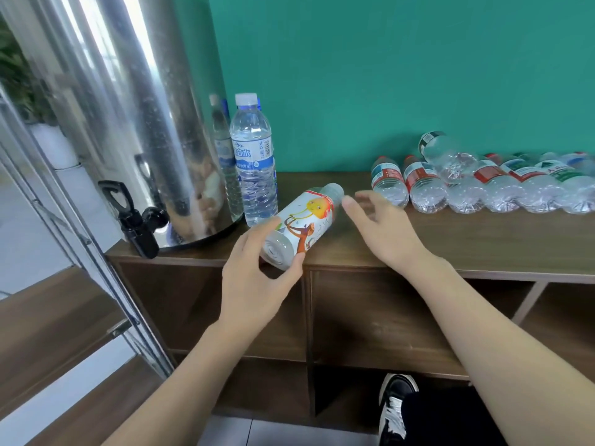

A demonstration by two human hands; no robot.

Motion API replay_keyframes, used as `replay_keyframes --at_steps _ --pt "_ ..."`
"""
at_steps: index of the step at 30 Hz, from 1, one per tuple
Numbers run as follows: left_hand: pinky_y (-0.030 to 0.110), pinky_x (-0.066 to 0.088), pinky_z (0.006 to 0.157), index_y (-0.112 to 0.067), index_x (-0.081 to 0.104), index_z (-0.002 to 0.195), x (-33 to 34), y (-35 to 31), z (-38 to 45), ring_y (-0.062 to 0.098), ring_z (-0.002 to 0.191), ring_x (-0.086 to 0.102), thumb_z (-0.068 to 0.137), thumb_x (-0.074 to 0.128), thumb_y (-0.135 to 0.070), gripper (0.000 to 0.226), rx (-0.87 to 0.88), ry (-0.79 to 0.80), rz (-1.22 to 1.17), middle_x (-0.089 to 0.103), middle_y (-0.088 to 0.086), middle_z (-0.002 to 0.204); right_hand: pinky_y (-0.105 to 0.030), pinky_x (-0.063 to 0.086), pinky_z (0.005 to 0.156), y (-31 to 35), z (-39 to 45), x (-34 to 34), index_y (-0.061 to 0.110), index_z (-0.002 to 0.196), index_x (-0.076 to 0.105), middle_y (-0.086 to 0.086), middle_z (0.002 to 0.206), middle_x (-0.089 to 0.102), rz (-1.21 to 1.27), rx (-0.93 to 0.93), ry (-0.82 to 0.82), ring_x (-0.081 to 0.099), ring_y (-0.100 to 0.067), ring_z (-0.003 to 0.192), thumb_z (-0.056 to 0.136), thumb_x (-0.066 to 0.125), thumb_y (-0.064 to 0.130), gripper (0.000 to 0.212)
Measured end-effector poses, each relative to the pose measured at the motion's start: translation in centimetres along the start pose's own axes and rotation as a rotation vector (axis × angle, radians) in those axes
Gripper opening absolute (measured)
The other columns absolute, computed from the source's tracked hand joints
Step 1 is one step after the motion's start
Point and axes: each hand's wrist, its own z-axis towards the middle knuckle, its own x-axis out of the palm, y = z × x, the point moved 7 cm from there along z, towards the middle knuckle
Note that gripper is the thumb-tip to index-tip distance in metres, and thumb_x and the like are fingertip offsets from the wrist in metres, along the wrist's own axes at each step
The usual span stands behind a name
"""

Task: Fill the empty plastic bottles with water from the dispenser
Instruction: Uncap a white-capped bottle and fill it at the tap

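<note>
One bottle [301,225] gripped by left hand [257,278], cap at 1 o'clock; right hand [376,226] open, reaching cap. Risk: bottle slips during uncapping, loose base grip.

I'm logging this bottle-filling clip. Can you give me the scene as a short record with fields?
left hand: grips cartoon-label bottle, tilted, cap end pointing away
right hand: open, fingers near the bottle's cap
dispenser: steel urn on the shelf top, black tap at front
upright bottle: beside dispenser, capped
empty bottles: lying in a row by the wall
</note>
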Motion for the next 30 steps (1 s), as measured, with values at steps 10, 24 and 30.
replay_keyframes --at_steps 10,24,30 --pt "0.031 0.053 0.099 -0.031 0.053 0.139 -6.7 2.5 -3.4 0.003 0.118 0.062 0.071 0.091 -0.053 0.081 -0.104 0.115 0.186 0.065 -0.016 0.129 -0.035 0.038 0.063 7.2 -1.7 5.5 0.006 0.071 0.050 -0.004 0.062 0.055 0.123 -0.121 0.106 0.050 -0.022 0.063 0.102 0.050 0.048 0.053" --pt "0.016 0.053 0.080 -0.032 0.056 0.135 -11.0 6.3 -3.8 0.004 0.091 0.070 0.069 0.090 -0.033 0.074 -0.165 0.381 0.132 0.070 -0.018 0.098 -0.034 0.025 0.058 14.1 -5.5 15.8 0.008 0.055 0.040 -0.002 0.048 0.036 -0.034 -0.468 0.259 0.037 -0.025 0.055 0.100 0.041 0.037 0.054" --pt "0.032 0.061 0.080 -0.021 0.070 0.112 -10.8 8.2 -6.4 0.024 0.092 0.076 0.065 0.086 -0.038 0.052 -0.642 0.839 -0.514 0.077 0.005 0.102 -0.029 0.034 0.054 16.2 -7.1 17.1 0.020 0.060 0.047 0.001 0.054 0.047 0.204 -0.700 0.436 0.041 -0.015 0.052 0.097 0.039 0.034 0.040"
